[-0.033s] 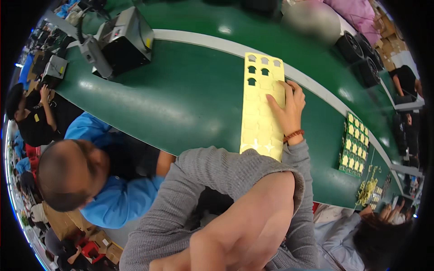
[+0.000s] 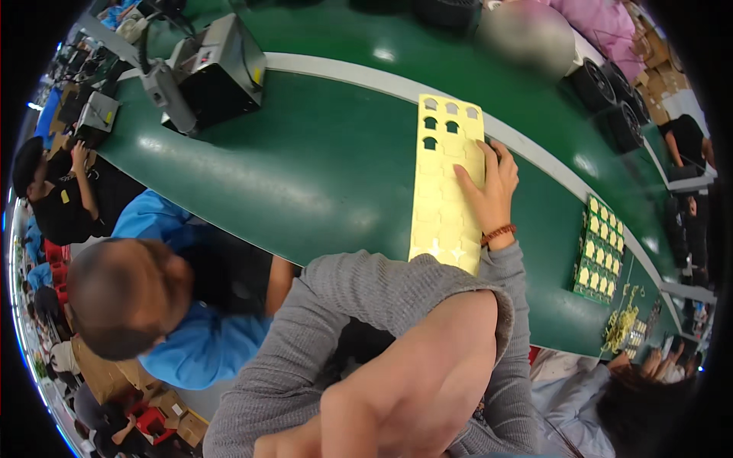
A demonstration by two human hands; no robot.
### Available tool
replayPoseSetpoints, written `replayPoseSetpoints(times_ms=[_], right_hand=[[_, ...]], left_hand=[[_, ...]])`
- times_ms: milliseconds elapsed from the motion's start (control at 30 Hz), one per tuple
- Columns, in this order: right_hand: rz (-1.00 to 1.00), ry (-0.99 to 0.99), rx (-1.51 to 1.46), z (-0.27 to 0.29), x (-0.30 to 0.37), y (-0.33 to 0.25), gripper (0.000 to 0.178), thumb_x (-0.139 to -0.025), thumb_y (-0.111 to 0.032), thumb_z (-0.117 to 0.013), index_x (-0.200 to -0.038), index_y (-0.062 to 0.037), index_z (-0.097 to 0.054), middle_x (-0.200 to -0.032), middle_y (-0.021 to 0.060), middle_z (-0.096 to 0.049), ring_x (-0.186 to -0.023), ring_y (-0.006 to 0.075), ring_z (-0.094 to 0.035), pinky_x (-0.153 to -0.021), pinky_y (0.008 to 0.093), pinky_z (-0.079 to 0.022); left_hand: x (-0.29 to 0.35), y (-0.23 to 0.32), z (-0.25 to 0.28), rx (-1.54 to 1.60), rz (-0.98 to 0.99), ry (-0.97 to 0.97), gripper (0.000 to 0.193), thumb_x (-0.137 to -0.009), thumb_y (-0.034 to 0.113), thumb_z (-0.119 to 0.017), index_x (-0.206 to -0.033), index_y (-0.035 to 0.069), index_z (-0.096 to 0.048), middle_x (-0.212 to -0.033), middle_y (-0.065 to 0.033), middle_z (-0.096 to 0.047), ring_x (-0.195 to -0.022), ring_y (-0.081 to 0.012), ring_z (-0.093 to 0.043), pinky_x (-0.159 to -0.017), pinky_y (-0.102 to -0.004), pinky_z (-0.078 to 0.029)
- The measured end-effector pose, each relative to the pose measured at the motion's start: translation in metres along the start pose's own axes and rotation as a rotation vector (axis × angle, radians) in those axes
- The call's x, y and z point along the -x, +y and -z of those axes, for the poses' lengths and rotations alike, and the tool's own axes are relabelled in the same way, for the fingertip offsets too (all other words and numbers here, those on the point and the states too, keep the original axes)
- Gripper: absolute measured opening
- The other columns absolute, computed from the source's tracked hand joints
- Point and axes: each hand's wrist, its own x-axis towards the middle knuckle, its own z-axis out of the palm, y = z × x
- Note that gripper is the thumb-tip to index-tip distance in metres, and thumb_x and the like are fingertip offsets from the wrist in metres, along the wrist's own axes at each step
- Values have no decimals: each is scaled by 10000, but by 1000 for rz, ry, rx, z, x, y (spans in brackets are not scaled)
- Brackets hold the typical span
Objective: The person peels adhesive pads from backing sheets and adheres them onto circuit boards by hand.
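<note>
A long pale-yellow sheet [image 2: 438, 202] of die-cut, arch-shaped pieces lies on the green bench. Several cut-outs at its far end are vacant, with the green surface showing through some. My right hand [image 2: 495, 187], a reddish-brown beaded bracelet at its wrist, rests on the sheet's right side. Its thumb lies on the sheet and its fingers are apart near the edge. My left hand [image 2: 405, 382] is raised close to the camera, large in the lower middle. Its fingers look curled, but the lower picture edge cuts off their tips, hiding whatever they hold. My grey left sleeve covers the sheet's near end.
On the right of the green bench [image 2: 328, 168] lies a green circuit-board panel [image 2: 598, 252] bearing pale-yellow pieces, with yellow strips [image 2: 622, 328] nearer. A metal box-shaped machine [image 2: 217, 72] stands far left. A person in blue [image 2: 202, 340] sits close on my left; another person sits at right.
The whole view has shifted slightly, moving the bench and sheet a little down and right. My right hand keeps its place on the sheet, and my left hand stays raised.
</note>
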Motion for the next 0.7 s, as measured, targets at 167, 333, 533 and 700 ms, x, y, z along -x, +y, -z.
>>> replayPoseSetpoints(times_ms=[167, 333, 533, 700], right_hand=[[52, -98, -8, -6, 5, 4, 418, -771, -272, -615, -1127, -74, -522, -1229, 129, -419, -1130, 300, -376, -956, 391, -256], [51, -123, -24, -7, 4, 3, 399, -799, -255, -587, -1146, -72, -515, -1242, 116, -426, -1151, 291, -372, -970, 392, -253], [63, -122, -17, -5, 0, 1, 397, -796, -237, -592, -1144, -62, -514, -1234, 114, -430, -1144, 287, -378, -961, 393, -267], [45, -109, -15, -5, 2, 1, 390, -795, -231, -594, -1138, -61, -515, -1233, 114, -431, -1141, 289, -379, -958, 392, -271]], left_hand=[[-6, 11, 9, 630, 419, -79, 177, -871, 190, -476, -1013, 120, -553, -1200, 53, -498, -1035, -92, -449, -919, -294, -331], [-13, 6, 23, 489, 395, -309, 188, -886, 195, -453, -1037, 121, -538, -1198, 50, -495, -1074, -83, -427, -876, -287, -335], [-14, -4, 10, -85, 28, -283, 204, -904, 193, -424, -1072, 123, -514, -1176, 40, -500, -1104, -77, -412, -812, -279, -353], [-20, 6, 10, 111, 88, -34, 222, -905, 217, -427, -1097, 132, -498, -1171, 41, -488, -1085, -81, -427, -765, -271, -372]])
